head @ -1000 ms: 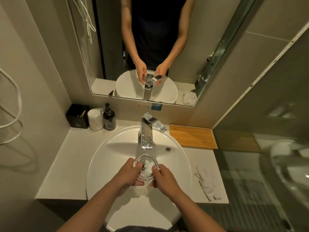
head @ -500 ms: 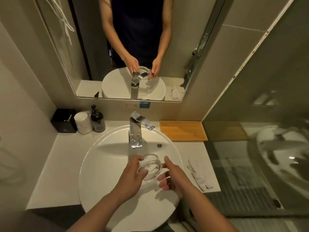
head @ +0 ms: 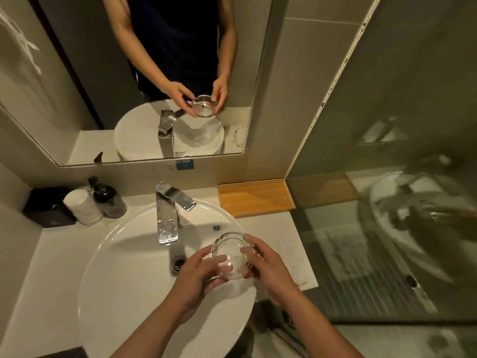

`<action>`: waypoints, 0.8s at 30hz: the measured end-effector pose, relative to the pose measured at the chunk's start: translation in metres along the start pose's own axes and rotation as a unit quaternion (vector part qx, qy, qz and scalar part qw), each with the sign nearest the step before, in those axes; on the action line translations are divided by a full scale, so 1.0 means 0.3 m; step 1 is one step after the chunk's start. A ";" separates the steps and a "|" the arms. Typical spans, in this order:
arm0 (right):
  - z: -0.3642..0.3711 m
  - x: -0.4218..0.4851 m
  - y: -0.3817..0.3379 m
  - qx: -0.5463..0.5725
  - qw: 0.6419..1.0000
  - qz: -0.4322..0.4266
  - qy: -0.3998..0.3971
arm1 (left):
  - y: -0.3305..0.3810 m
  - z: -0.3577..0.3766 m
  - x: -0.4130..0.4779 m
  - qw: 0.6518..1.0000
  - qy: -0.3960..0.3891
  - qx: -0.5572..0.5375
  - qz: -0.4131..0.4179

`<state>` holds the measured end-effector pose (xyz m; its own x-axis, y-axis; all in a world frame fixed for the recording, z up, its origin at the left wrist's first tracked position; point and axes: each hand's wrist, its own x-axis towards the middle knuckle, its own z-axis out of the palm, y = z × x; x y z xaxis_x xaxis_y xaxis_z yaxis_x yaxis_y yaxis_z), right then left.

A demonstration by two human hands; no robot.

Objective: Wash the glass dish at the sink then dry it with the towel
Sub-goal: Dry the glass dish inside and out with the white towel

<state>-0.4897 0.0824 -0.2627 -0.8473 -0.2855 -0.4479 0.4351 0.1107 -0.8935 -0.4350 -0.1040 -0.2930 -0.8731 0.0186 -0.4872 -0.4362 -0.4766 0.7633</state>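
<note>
A small round clear glass dish (head: 230, 250) is held tilted above the right side of the white round sink (head: 124, 275). My left hand (head: 200, 276) grips its near left side with fingers wrapped under it. My right hand (head: 268, 270) holds its right edge. The chrome faucet (head: 167, 215) stands to the left of the dish, with no water stream visible. The white towel (head: 296, 264) lies on the counter at right, mostly hidden behind my right hand.
A wooden tray (head: 254, 197) sits at the back right of the counter. A black box (head: 47, 206), a white roll (head: 82, 206) and a dark pump bottle (head: 108, 197) stand at back left. A glass shower wall (head: 387, 241) borders the right; the mirror (head: 154, 73) is ahead.
The dish has moved right, away from under the faucet, and now both hands hold it. My right hand closed back onto its edge. The view shifted right.
</note>
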 end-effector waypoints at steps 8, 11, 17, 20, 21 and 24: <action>-0.214 0.123 0.124 -0.220 0.964 -0.016 0.148 | -0.011 0.088 0.087 0.999 0.033 -0.033 -0.016; -0.290 0.167 0.243 -0.543 0.821 0.080 0.156 | -0.020 0.099 0.105 0.996 0.058 -0.069 -0.015; -0.322 0.193 0.319 -0.445 0.881 0.043 0.154 | -0.036 0.097 0.125 0.989 0.093 -0.115 -0.003; -0.329 0.186 0.194 -0.283 0.944 -0.026 0.168 | -0.040 0.093 0.125 0.987 0.096 -0.125 -0.001; -0.322 0.176 0.140 -0.264 0.948 -0.073 0.163 | -0.039 0.094 0.124 0.987 0.100 -0.124 0.001; -0.276 0.141 -0.016 -0.297 0.929 -0.195 0.105 | -0.031 0.100 0.128 0.988 0.102 -0.112 0.013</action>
<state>-0.5528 0.1487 -0.2798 -0.9729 -0.2295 -0.0269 -0.1096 0.5610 -0.8205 -0.4710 -0.0724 -0.3060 -0.8116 -0.1635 -0.5609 -0.3346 -0.6570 0.6756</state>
